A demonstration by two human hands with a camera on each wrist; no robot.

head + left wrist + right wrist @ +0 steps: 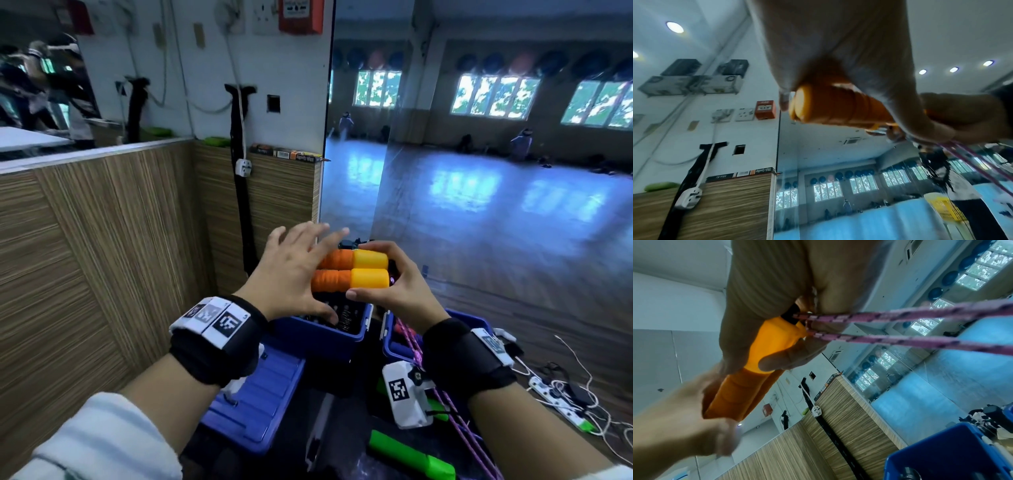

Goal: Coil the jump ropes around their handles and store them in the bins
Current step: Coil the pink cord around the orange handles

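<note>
Your right hand point(397, 284) pinches the 2 orange-yellow handles point(352, 270) side by side above the left blue bin point(322, 334); your left hand point(291, 274) rests spread-fingered on their orange ends. Pink rope point(890, 318) trails down right. Wood panel wall point(102, 240) close left. No legible labels.

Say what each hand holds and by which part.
The right hand grips the two orange-and-yellow jump-rope handles, side by side, at their yellow ends, where the pink braided rope leaves them. The left hand, fingers spread, touches their orange ends and grips nothing.
</note>
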